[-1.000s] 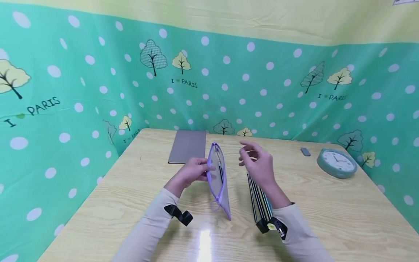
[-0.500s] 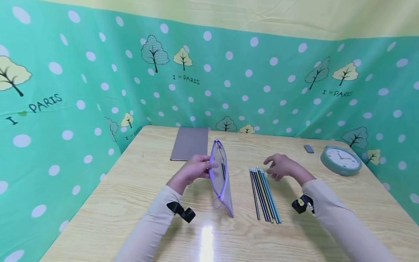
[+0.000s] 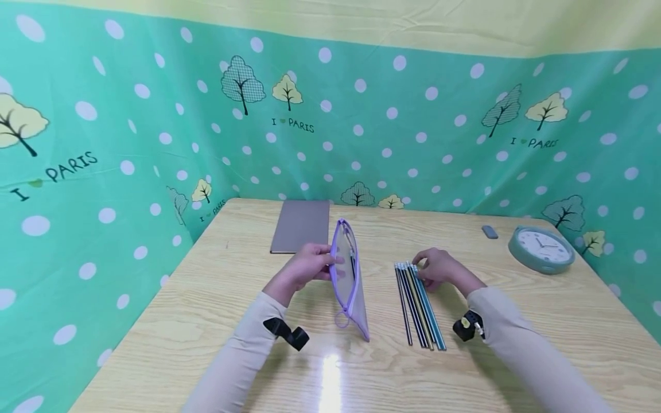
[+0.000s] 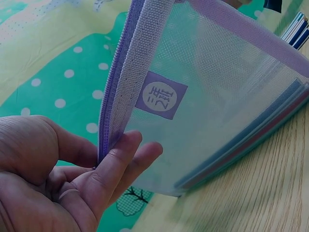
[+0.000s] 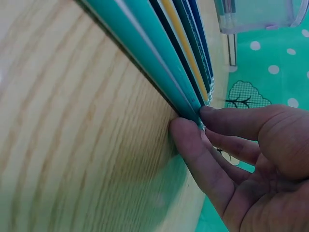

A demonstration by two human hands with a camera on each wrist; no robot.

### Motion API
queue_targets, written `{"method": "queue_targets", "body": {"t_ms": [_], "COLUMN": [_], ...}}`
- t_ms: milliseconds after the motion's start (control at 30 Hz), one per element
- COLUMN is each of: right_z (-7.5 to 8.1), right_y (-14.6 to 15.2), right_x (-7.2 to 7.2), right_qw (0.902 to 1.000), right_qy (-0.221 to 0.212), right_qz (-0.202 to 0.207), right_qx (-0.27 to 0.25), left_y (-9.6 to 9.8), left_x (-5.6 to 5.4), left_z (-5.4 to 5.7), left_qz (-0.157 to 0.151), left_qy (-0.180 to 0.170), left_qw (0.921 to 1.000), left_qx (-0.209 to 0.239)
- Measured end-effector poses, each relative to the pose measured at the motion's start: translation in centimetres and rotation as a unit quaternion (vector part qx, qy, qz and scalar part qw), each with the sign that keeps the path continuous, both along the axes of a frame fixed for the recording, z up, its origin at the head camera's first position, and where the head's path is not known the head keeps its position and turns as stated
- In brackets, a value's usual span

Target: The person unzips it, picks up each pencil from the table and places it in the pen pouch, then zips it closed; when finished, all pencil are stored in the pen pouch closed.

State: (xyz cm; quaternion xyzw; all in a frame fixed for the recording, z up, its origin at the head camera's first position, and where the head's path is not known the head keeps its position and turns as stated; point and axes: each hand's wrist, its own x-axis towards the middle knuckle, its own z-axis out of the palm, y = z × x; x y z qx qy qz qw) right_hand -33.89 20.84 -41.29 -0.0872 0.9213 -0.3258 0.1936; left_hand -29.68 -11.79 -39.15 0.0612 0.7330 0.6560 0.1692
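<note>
My left hand (image 3: 304, 267) pinches the zipped edge of a mesh pencil case (image 3: 361, 315) with purple trim, held upright with its mouth open. In the left wrist view, several pencils (image 4: 241, 145) show through the mesh along the bottom of the case (image 4: 193, 96). To its right, a row of pencils (image 3: 415, 310) lies on the table, dark, gold and teal. My right hand (image 3: 439, 268) is at the far end of this row. In the right wrist view, its thumb and finger pinch the end of the outermost teal pencil (image 5: 159, 53).
A grey-brown notebook (image 3: 302, 226) lies at the back of the wooden table (image 3: 206, 321). Toward the right stand a round teal clock (image 3: 542, 249) and a small blue-grey eraser-like block (image 3: 489, 232). A green dotted curtain (image 3: 361, 115) hangs behind the table.
My right hand has moved from beside the pencil case, over the pencil row, to its right side, then slightly left onto the teal pencil's end. The left hand keeps holding the case.
</note>
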Motion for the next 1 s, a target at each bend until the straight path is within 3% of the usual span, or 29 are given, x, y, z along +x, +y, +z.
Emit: {"method": "queue_targets", "body": {"t_ms": [400,567,767,867,1000], "right_z": [-0.3,-0.7,-0.8,-0.6,0.4], "right_y": [0.1,0.2,0.3,0.7,1.4], "right_x": [-0.1,0.1,0.4,0.6,1.1], "right_qw": [0.9994,0.9991,0.9965,0.9944,0.9884], "right_qy": [-0.004,0.018,0.037,0.037,0.038], "right_qz": [-0.032,-0.039,-0.075,-0.095,-0.114], "right_qx": [-0.009,-0.009,-0.005,-0.027,-0.093], "left_y": [0.1,0.1,0.0,0.0,0.0], "left_x": [0.1,0.1,0.1,0.1,0.1], "left_z": [0.1,0.0,-0.1,-0.1,-0.1], "left_qz": [0.001,0.0,0.0,-0.002,-0.002], "left_qy": [0.0,0.0,-0.001,0.0,0.0], "left_qw": [1.0,1.0,1.0,1.0,1.0], "left_qx": [-0.002,0.0,0.002,0.001,-0.001]}}
